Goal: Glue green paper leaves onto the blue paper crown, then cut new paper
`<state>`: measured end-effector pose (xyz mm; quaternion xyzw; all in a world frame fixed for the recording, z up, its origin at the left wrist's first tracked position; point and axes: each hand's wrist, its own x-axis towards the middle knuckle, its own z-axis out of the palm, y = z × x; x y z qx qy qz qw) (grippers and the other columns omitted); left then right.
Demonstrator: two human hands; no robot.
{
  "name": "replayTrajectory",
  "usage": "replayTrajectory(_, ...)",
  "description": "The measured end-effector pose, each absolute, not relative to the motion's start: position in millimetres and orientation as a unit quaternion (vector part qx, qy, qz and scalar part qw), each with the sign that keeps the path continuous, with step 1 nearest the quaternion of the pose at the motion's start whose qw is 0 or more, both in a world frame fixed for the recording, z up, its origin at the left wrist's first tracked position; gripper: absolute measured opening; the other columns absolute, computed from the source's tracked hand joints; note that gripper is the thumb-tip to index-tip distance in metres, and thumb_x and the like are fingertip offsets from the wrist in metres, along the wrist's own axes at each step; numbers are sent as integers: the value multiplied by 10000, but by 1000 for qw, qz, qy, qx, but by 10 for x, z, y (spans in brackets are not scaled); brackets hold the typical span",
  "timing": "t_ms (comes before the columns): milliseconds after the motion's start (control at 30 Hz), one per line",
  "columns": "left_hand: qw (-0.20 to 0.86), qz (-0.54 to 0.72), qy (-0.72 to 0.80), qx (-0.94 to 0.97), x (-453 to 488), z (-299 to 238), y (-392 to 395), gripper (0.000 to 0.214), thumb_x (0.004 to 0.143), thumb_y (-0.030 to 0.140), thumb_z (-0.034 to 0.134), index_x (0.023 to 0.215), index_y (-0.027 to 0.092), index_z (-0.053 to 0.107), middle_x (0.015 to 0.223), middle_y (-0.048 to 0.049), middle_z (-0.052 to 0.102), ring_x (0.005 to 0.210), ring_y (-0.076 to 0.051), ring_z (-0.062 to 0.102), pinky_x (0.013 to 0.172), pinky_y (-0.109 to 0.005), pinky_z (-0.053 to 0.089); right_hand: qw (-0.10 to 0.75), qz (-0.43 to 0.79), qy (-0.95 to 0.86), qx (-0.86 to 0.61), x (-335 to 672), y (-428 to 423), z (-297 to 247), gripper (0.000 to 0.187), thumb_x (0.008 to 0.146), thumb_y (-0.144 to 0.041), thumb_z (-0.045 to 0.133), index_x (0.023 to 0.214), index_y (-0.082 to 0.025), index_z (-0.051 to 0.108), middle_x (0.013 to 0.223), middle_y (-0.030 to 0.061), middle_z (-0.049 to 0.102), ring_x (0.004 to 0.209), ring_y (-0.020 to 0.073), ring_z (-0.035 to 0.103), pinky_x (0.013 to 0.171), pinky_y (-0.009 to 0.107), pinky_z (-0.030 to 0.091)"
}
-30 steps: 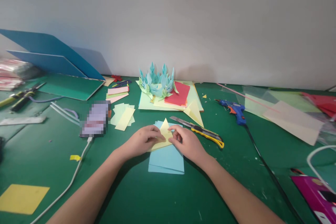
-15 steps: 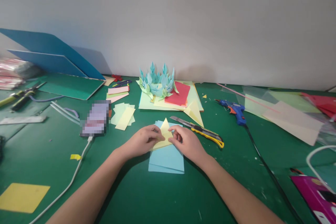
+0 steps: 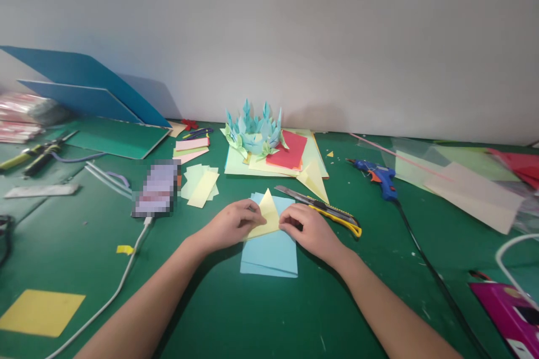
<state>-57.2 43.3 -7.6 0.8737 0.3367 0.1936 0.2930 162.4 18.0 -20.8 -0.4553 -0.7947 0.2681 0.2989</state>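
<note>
A pale yellow paper piece (image 3: 266,214), folded to a point, lies on a stack of light blue sheets (image 3: 269,252) on the green table. My left hand (image 3: 231,224) pinches its left side with curled fingers. My right hand (image 3: 309,229) presses its right edge, fingers curled down onto the paper. A yellow utility knife (image 3: 324,211) lies just right of my right hand.
A blue paper crown (image 3: 253,130) sits on coloured sheets (image 3: 290,152) at the back. A phone (image 3: 158,188) with a white cable (image 3: 122,275), pale yellow strips (image 3: 202,184), a blue glue gun (image 3: 377,175), blue boards (image 3: 80,85) and a yellow square (image 3: 40,312) lie around.
My right hand's fingers have lowered and curled onto the yellow paper's right edge. The view has shifted slightly. The left hand keeps its hold.
</note>
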Motion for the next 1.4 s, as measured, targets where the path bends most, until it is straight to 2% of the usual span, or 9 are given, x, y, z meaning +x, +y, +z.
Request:
replayTrajectory(300,296,194,341,871,-565,-55,424,275,842,109,441,915,183,695,948,-56,615,825,-131,611,745,-268,490,302,247,-808,-442,1617,170,-222,150,781,-90,560,681,-200,544,661,-9,558,666,150,514,622,272,388)
replayTrajectory(533,306,191,346,866,-563,-50,432,279,828,96,446,911,180,699,948,-55,620,800,-126,609,715,-255,486,303,216,-831,-415,1562,140,-181,208,766,-45,490,644,-212,468,625,-18,492,653,154,470,614,269,365)
replayTrajectory(700,307,192,341,868,-559,-60,444,279,841,114,444,921,182,702,934,-54,619,790,-127,602,711,-256,477,301,198,-847,-391,1471,120,-190,214,784,-51,473,650,-214,436,647,-7,499,660,158,456,627,271,361)
replayTrajectory(1167,327,171,337,866,-579,-38,472,243,829,102,454,825,165,688,943,-63,601,830,-141,607,749,-263,468,296,138,-880,-344,1224,83,-291,239,907,-160,405,688,-206,488,691,30,555,700,176,492,649,288,406)
replayTrajectory(1400,335,185,333,862,-575,-30,459,270,760,25,444,732,169,671,909,-43,600,817,-139,598,740,-266,466,276,113,-899,-321,1070,92,-321,244,919,-183,409,700,-194,517,694,43,568,684,179,512,615,290,402)
